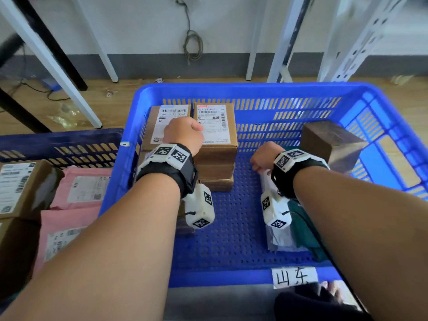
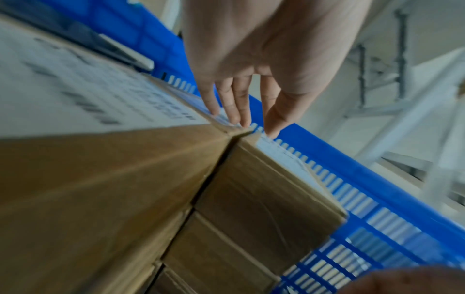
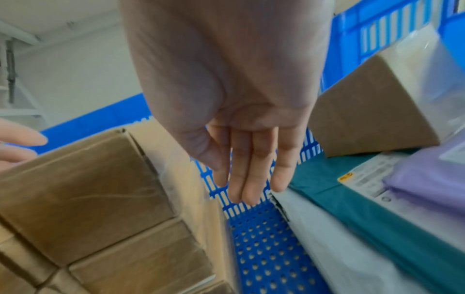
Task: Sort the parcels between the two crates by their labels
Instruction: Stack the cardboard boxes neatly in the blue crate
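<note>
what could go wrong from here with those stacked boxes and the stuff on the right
1. The left hand rests straight fingers on the two top boxes of the stacks; a sideways push could shift or topple them.
2. The tilted box leans on the crate wall and may slide onto the mailers below.
3. The right hand hangs open in the narrow gap and could snag the grey mailer's edge.

coiled cable (image 1: 193, 46) hangs on wall (image 1: 139, 24).

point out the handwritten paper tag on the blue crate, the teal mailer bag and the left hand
paper tag (image 1: 294, 277), head view, middle of the white sheet on the blue crate's near rim
teal mailer bag (image 3: 377, 216), right wrist view, bare teal face
left hand (image 1: 184, 133), head view, back of the hand
</note>
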Demonstrator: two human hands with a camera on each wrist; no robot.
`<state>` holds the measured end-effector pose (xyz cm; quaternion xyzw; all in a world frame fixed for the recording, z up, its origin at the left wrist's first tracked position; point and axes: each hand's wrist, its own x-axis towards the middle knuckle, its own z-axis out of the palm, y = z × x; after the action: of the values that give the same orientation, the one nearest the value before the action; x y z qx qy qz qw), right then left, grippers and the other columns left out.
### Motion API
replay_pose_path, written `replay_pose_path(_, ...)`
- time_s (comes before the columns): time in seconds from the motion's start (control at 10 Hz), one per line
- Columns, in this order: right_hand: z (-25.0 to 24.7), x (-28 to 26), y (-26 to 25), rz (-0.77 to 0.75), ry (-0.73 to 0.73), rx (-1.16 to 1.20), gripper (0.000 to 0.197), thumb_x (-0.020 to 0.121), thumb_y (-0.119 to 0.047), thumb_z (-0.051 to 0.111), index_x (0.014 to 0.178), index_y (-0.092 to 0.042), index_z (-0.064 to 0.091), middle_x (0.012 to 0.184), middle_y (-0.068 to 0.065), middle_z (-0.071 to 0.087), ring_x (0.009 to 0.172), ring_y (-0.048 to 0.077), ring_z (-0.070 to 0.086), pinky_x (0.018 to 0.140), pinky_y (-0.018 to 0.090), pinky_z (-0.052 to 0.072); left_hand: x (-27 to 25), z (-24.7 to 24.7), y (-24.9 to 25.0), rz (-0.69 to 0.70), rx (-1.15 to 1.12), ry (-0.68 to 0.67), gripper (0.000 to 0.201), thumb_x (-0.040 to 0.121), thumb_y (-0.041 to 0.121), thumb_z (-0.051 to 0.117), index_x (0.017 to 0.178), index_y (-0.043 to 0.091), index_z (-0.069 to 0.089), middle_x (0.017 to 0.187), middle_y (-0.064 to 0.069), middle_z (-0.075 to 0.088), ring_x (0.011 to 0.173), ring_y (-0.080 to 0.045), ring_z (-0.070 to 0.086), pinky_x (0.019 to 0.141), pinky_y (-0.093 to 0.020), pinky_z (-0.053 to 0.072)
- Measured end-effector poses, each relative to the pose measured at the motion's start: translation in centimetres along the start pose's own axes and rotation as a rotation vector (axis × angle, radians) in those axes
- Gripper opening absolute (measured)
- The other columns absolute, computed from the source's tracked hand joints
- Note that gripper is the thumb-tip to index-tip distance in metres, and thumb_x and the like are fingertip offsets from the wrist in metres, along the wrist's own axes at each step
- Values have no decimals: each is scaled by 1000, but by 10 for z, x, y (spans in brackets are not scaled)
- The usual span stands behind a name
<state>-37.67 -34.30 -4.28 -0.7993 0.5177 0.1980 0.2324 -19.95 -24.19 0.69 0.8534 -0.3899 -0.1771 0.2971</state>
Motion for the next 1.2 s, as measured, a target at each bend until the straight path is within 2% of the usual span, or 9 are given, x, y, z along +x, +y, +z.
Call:
replay_pose_path(0.1,-12,-7,22,117,189,357,31,90,-22,53,113,-6,66,113,13,67,105,29,64,87,34,53,-6,8,22,84,91,-50,29,82,9,56,98,29,69,127,2,59,113,-23,57,90,-33,50)
replay_pose_path(0.2,-23,-23,43,126,275,184,32,91,-21,47,110,-3,65,116,16,65,107,32,62,79,27,46,-15,18,41,180,170,-146,29,86,11,56,108,27,69,134,2,55,120,-23,53,93,-33,47)
replay_pose_path(0.4,-38,-42,82,178,502,17,20,81,-15,51,94,-12,66,106,11,66,89,29,57,72,33,47,-33,52,66,225,184,-218,31,84,11,60,109,26,67,129,-3,53,117,-24,52,93,-34,47)
replay_pose_path(0.5,-34,-44,98,236,527,-81,32,81,-18,55,113,-17,61,130,8,52,126,29,42,98,46,40,-38,67,76,280,214,-226,33,84,10,58,113,25,65,131,-6,50,120,-26,50,98,-38,46)
replay_pose_path(0.6,-29,-42,117,263,538,-118,48,81,-25,61,127,-16,51,134,12,42,130,31,34,103,49,33,-37,79,80,322,240,-231,35,84,9,56,114,25,64,137,-7,47,124,-26,48,98,-36,45)
replay_pose_path(0.8,-12,-27,144,404,520,7,75,79,-34,64,142,-12,29,150,17,25,142,34,15,110,54,27,-35,95,83,409,307,-192,30,84,13,58,109,26,66,125,-6,54,119,-25,48,95,-35,39)
replay_pose_path(0.9,-10,-21,151,458,571,106,79,77,-33,65,142,-15,24,152,17,18,143,34,12,109,55,28,-32,101,83,398,278,-204,29,85,12,57,111,24,65,132,-7,50,126,-25,42,97,-35,40)
replay_pose_path(1.0,-10,-20,160,498,600,218,76,78,-33,66,140,-14,27,148,16,20,138,36,21,103,55,35,-30,104,81,392,282,-222,28,87,14,57,111,25,65,134,-8,49,130,-25,39,101,-35,38)
replay_pose_path(1.2,-9,-14,168,518,621,300,66,76,-43,67,125,-12,35,139,21,35,127,40,35,93,52,41,-26,103,79,392,251,-229,27,87,16,57,111,26,65,134,-7,50,132,-24,39,103,-35,36)
